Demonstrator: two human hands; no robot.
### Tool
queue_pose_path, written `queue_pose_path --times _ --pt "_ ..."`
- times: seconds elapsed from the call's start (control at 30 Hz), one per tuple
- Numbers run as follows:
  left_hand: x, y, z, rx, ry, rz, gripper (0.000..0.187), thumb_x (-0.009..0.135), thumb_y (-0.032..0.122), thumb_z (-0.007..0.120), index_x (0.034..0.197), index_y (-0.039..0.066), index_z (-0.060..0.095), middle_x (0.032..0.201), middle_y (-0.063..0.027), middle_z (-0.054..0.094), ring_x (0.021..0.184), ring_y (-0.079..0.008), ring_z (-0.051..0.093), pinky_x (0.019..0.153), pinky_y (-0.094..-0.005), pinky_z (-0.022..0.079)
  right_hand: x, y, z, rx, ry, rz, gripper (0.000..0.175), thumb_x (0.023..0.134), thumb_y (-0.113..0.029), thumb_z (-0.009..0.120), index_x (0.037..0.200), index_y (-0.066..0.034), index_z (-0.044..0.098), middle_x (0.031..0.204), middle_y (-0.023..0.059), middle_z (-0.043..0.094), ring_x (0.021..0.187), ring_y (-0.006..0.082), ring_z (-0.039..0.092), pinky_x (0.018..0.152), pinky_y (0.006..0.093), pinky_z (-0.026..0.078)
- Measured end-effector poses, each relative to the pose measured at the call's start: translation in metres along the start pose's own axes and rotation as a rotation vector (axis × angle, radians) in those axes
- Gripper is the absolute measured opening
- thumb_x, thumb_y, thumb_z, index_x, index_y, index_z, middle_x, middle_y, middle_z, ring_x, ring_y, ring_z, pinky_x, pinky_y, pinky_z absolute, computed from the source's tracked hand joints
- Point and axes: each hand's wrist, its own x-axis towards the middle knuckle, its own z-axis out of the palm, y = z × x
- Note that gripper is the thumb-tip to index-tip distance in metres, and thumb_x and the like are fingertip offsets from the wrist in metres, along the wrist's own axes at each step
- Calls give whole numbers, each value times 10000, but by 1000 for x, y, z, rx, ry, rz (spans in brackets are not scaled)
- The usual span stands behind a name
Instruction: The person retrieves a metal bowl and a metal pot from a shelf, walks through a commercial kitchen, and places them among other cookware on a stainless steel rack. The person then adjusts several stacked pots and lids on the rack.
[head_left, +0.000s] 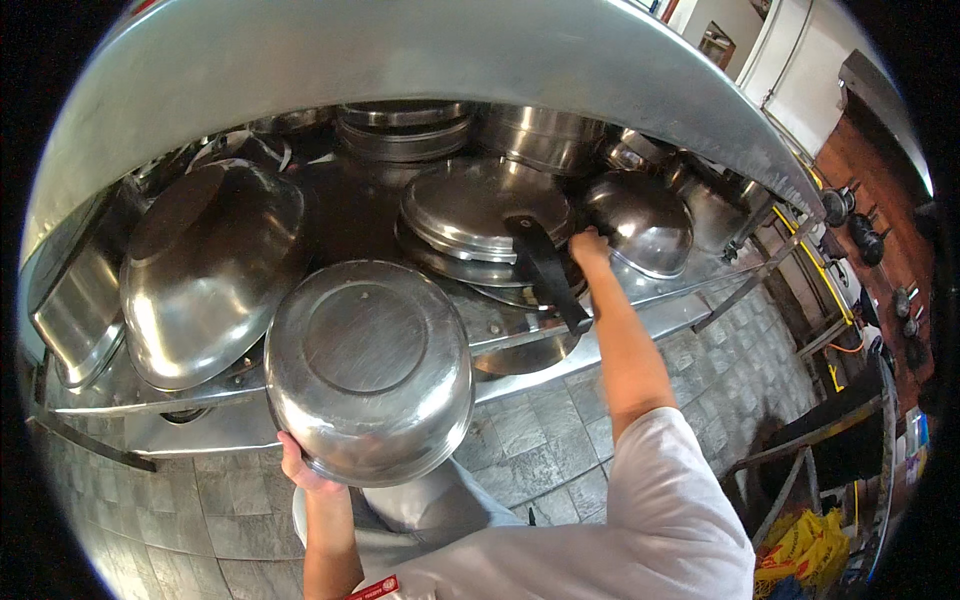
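Note:
My left hand (306, 466) grips the rim of a large stainless steel bowl (367, 337), held bottom outward in front of the shelf. My right hand (590, 247) reaches onto the metal shelf, between a stack of steel lids with a black-handled lid (487, 202) on top and an upturned steel bowl (637, 217). The fingertips of this hand are partly hidden, and whether they hold anything is unclear. The black handle (551, 274) sticks out past the shelf's front edge.
A big steel basin (217, 277) and a steel pan (82, 322) lean at the left. Steel pots (540, 135) stand at the back, under the metal counter (420, 52). A lower shelf (517, 382) runs below. At the lower right are a metal frame and a yellow bag (802, 551).

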Motion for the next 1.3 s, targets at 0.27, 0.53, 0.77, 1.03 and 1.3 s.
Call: queue_pose_path --times 0.27,0.53,0.77,1.03,1.3 --pt "-5 -2 -3 -25 141 30 597 821 482 507 1232 55 437 1208 -106 494 1089 -291 465 915 -458 374 -32 3 -66 68 -418 -135 421 849 -329 463 1074 26 467 923 233 587 719 357 611 592 415 512" --pt "-5 -6 -4 -7 165 50 565 848 498 448 1250 102 419 1225 -71 476 1097 -273 457 890 -450 391 -18 21 -57 -101 -157 -433 343 839 -190 484 985 117 525 929 275 587 730 349 632 564 428 543" --pt "-4 -5 -6 -14 124 22 572 844 497 457 1251 97 420 1224 -74 478 1090 -277 459 903 -451 378 -2 24 -48 17 -445 -285 232 765 -79 481 705 123 577 773 270 603 681 364 631 586 405 548" --pt "-3 -6 -12 -30 166 22 578 842 508 452 1244 94 428 1212 -87 487 1065 -294 476 867 -482 404 14 46 -22 469 -444 -116 169 738 -90 523 778 56 598 723 216 603 647 329 621 505 415 529" --pt "-5 -9 -11 -54 187 22 581 843 513 444 1245 94 423 1212 -90 485 1069 -299 472 862 -487 402 -2 60 -12 404 -316 -281 169 733 -131 525 824 -17 610 610 135 591 570 291 596 533 361 500"
